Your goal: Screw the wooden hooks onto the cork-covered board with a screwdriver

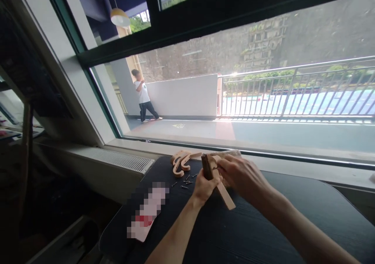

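My left hand (204,188) is closed around a dark brown wooden piece (206,166), holding a pale wooden strip (226,197) against it. The strip slants down to the right, and its upper end looks curved. My right hand (241,174) is closed at the upper part of the strip, fingertips pinched on something small, possibly a screw; I cannot make it out. Several pale wooden hooks (178,166) lie left of my hands on the black table (278,225). Several screws (184,187) are scattered just in front of the hooks.
A pinkish flat item (143,232), partly blurred out, lies on the table's left side. A light-coloured block (234,153) shows behind my hands. The window sill (295,169) borders the table's far edge. Outside the glass, a person (143,94) is on the walkway.
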Action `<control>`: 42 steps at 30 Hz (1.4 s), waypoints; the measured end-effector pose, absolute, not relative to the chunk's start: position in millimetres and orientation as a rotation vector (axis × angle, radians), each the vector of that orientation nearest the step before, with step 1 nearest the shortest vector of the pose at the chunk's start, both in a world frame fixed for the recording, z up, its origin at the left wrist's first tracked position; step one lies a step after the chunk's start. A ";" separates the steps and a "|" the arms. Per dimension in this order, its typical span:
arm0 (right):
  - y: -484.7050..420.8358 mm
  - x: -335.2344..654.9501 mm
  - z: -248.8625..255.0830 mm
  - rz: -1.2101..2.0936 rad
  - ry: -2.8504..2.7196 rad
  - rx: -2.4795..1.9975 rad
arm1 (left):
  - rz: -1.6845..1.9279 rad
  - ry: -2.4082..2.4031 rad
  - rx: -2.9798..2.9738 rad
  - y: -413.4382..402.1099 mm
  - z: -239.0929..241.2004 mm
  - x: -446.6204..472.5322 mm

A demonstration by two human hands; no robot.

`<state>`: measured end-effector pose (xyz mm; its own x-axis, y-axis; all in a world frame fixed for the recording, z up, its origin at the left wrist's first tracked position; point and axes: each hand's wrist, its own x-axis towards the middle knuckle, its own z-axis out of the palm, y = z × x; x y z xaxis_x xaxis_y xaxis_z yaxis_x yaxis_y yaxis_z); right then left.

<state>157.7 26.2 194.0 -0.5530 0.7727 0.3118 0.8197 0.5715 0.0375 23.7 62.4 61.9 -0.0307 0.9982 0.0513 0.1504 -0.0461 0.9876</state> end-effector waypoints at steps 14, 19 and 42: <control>25.4 189.5 32.3 0.161 -2.046 -1.192 | 1.365 0.972 1.137 74.7 11.9 6.8; 24.0 185.8 31.0 0.198 -2.025 -1.206 | 1.346 0.949 1.187 73.2 9.0 4.8; 25.6 147.8 97.2 0.017 -2.191 -1.154 | 1.612 0.986 1.215 61.1 29.1 -4.4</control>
